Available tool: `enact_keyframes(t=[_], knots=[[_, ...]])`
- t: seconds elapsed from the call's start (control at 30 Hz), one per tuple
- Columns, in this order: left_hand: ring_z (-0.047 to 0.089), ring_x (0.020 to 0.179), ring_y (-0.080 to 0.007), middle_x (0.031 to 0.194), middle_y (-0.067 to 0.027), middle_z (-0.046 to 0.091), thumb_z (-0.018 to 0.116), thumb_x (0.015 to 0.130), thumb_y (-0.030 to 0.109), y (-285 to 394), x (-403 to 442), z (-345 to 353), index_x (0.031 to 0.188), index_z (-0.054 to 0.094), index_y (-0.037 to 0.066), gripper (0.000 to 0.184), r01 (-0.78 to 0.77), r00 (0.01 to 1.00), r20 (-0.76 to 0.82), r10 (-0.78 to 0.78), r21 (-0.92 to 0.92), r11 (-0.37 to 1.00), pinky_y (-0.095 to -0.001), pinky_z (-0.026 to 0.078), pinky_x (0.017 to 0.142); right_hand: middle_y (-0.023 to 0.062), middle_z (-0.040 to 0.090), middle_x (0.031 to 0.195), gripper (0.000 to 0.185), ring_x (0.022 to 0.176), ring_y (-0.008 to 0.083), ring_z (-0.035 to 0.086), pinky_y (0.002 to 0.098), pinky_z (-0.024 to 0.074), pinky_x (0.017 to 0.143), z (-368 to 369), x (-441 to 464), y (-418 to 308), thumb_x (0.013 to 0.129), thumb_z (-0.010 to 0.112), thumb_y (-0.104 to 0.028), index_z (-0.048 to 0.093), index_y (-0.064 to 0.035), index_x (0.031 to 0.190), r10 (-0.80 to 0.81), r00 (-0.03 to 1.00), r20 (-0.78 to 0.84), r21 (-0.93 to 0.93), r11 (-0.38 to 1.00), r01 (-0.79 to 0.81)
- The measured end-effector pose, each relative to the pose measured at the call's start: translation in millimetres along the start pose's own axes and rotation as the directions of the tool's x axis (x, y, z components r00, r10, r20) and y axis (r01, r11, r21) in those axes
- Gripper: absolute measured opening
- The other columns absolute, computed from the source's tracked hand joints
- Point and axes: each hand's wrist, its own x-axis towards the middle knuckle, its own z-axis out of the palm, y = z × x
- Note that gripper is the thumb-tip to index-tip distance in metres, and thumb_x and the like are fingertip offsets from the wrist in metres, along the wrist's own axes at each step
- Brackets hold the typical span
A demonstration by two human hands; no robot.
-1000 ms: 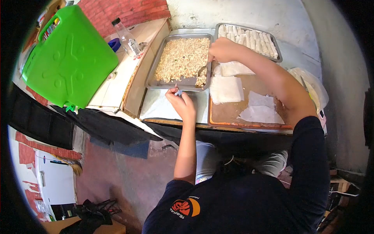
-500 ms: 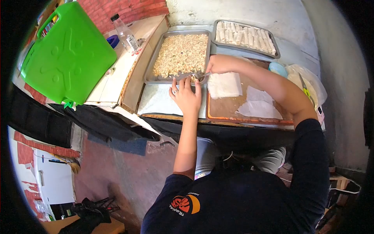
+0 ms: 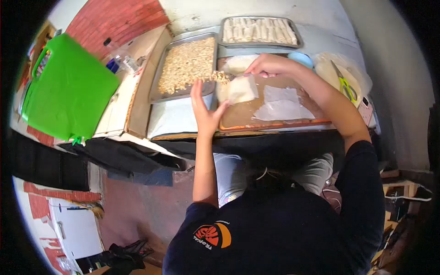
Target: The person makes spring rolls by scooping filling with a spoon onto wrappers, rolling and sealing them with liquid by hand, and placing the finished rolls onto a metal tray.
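My right hand [image 3: 268,65] grips the handle of a spoon. Chopped filling [image 3: 221,77] is heaped on the spoon's end, between the filling tray and the stack of wrappers. Spread apart, the fingers of my left hand [image 3: 207,112] are beside the tray's front right corner, with the thumb near the stack's edge. The metal tray [image 3: 158,97] holds a layer of the chopped mixture [image 3: 187,62]. Square white wrappers [image 3: 242,90] are stacked on the brown board [image 3: 238,117], and loose thin sheets [image 3: 282,104] lie to their right.
A tray [image 3: 300,41] of white rolls [image 3: 259,31] stands at the back. Green-handled scissors [image 3: 346,87] lie on a plastic bag [image 3: 327,68] at the right, near a phone [image 3: 365,111]. A green jerrycan [image 3: 68,89] and clear bottle [image 3: 124,58] are at the left.
The spoon in my right hand has come up out of the tray with filling and moved towards the wrappers. My left hand has left the tray's front edge and opened wider. The view has shifted.
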Motion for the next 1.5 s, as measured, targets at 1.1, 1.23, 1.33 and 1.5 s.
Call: enact_keyframes(t=[1.1, 1.23, 1.33, 1.5], knots=[[0.063, 0.106, -0.0304, 0.107, -0.0125, 0.071, 0.074, 0.078, 0.008, 112, -14, 102, 0.103, 0.074, 0.005, 0.025, -0.073, 0.841, 0.485, 0.241, -0.34, 0.937, -0.0393, 0.049, 0.093, 0.0094, 0.066, 0.066, 0.023, 0.055, 0.0141, 0.057, 0.0309, 0.0452, 0.056, -47, -199, 74, 0.084, 0.061, -0.011, 0.075, -0.0058, 0.102, 0.118, 0.966, -0.23, -0.343, 0.919, -0.194], [0.062, 0.105, -0.0278, 0.107, -0.0121, 0.072, 0.078, 0.075, 0.009, 118, -12, 99, 0.102, 0.075, 0.007, 0.027, -0.081, 0.9, 0.403, 0.165, -0.217, 0.973, -0.0365, 0.048, 0.088, 0.0144, 0.069, 0.074, 0.023, 0.061, 0.0178, 0.061, 0.0314, 0.0476, 0.061, -21, -188, 87, 0.083, 0.062, -0.012, 0.074, -0.0045, 0.101, -0.08, 0.946, -0.313, -0.384, 0.922, -0.049], [0.062, 0.104, -0.0248, 0.105, -0.0072, 0.073, 0.078, 0.075, 0.013, 123, -7, 99, 0.1, 0.077, 0.011, 0.025, -0.154, 0.902, 0.371, 0.221, -0.202, 0.967, -0.0368, 0.045, 0.088, 0.0159, 0.07, 0.078, 0.024, 0.064, 0.0187, 0.063, 0.0317, 0.0483, 0.063, -7, -186, 88, 0.082, 0.063, -0.013, 0.074, -0.0036, 0.101, -0.152, 0.925, -0.349, -0.399, 0.917, 0.0], [0.061, 0.108, -0.023, 0.104, 0.0013, 0.074, 0.077, 0.078, 0.019, 113, -16, 108, 0.098, 0.078, 0.018, 0.021, -0.332, 0.859, 0.372, 0.351, -0.116, 0.936, -0.0391, 0.039, 0.093, 0.0145, 0.069, 0.076, 0.025, 0.066, 0.0173, 0.063, 0.0323, 0.0485, 0.063, -9, -196, 66, 0.082, 0.063, -0.013, 0.074, -0.0037, 0.101, -0.002, 0.953, -0.302, -0.288, 0.954, -0.089]])
